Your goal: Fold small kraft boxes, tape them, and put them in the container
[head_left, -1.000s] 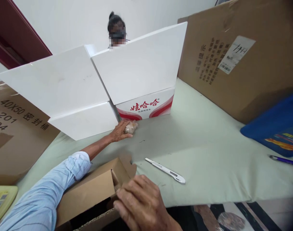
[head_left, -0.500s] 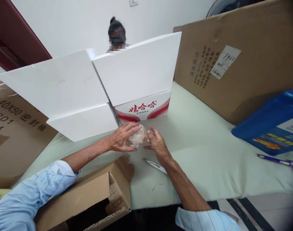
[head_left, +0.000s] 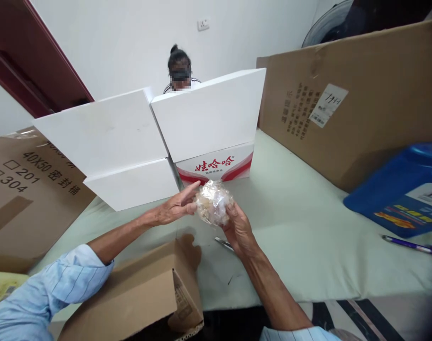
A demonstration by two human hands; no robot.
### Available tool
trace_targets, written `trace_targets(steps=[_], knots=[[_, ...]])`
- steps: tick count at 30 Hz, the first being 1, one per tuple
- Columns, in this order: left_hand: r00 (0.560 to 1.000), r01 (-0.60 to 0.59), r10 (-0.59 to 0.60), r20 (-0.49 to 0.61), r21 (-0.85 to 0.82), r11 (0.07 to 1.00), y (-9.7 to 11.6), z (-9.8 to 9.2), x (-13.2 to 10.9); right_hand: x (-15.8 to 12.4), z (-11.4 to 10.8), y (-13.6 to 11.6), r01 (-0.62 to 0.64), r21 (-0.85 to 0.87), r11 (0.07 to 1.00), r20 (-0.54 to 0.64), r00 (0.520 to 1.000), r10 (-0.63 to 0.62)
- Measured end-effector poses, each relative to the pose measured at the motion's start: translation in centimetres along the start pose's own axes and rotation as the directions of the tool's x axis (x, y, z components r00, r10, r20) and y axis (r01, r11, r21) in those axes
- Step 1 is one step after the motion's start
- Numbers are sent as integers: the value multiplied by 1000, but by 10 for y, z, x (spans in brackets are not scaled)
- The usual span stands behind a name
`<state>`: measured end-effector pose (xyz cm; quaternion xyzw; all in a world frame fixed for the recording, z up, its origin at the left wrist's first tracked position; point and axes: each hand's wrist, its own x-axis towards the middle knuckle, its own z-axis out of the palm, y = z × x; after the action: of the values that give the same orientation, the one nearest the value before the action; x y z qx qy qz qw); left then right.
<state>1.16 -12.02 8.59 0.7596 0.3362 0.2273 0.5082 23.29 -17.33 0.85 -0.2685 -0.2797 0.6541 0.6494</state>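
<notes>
A crumpled ball of clear plastic film (head_left: 214, 202), shiny and whitish with yellowish patches, is held above the table in front of the boxes. My right hand (head_left: 239, 225) grips it from the right, its thumb on the near face. To the left of the ball is my left hand (head_left: 178, 204), open with its fingers stretched out; the fingertips reach the ball's left edge, though I cannot tell whether they touch it. What lies inside the film, if anything, cannot be made out. A utility knife (head_left: 224, 243) on the table is partly hidden behind my right hand.
Stacked white boxes (head_left: 208, 116) stand ahead, one with red lettering, and a person (head_left: 180, 68) is behind them. An open cardboard box (head_left: 130, 289) sits near me. Large cartons (head_left: 372, 94) flank the table; a blue jug (head_left: 396, 184) and purple pen (head_left: 407, 243) are right.
The plastic ball now rests in my right hand and shows more fully. My left hand has come off its top and straightened leftward. The camera view has shifted slightly.
</notes>
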Motion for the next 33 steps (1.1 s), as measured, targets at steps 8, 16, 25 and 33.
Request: trace_targets(steps=[8, 16, 25, 33], knots=[[966, -30, 61, -251, 126, 992, -14, 29, 7, -4, 0, 32, 78, -158, 984, 21, 997, -76], [930, -28, 121, -348, 262, 965, -31, 32, 10, -10, 11, 37, 169, -539, 825, -3, 979, -203], [899, -9, 151, -411, 327, 945, -37, 43, 17, -4, 25, 49, 181, -651, 737, -25, 966, -259], [930, -11, 149, -336, 380, 925, -37, 28, 21, 2, 13, 43, 181, -645, 742, 18, 975, -222]])
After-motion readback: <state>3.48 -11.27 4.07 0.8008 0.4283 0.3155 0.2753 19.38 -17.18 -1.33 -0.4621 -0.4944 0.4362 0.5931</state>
